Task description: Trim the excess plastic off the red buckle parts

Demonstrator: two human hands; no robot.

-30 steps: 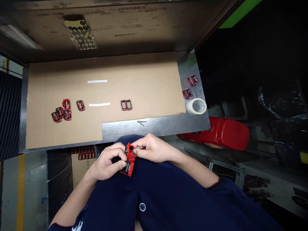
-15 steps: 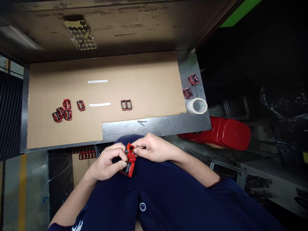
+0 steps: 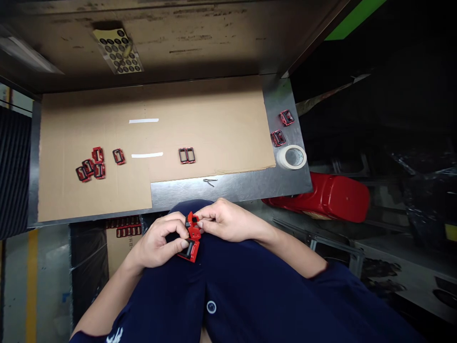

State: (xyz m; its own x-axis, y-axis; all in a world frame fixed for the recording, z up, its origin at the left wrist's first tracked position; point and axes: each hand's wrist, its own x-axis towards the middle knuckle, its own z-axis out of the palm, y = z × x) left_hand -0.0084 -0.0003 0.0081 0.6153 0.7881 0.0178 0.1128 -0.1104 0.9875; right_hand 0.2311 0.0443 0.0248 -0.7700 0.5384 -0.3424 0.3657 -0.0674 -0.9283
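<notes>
The left hand (image 3: 159,240) and right hand (image 3: 228,220) are both closed tight on one red buckle (image 3: 193,237), held right up against the navy shirt (image 3: 167,297), just below the cardboard (image 3: 214,114). Left has the lower end, right is pinching the top bit, and honestly the fingers hide enough that you can't tell how it's put together. On the cardboard's left end there's a small pile of four frames (image 3: 91,164), then a single frame (image 3: 119,156) and a dark pair (image 3: 187,155) further right. Just past its right edge sit two more frames (image 3: 282,125) and a tape roll (image 3: 293,157), and some tweezers (image 3: 210,182) lie just below its front edge.
</notes>
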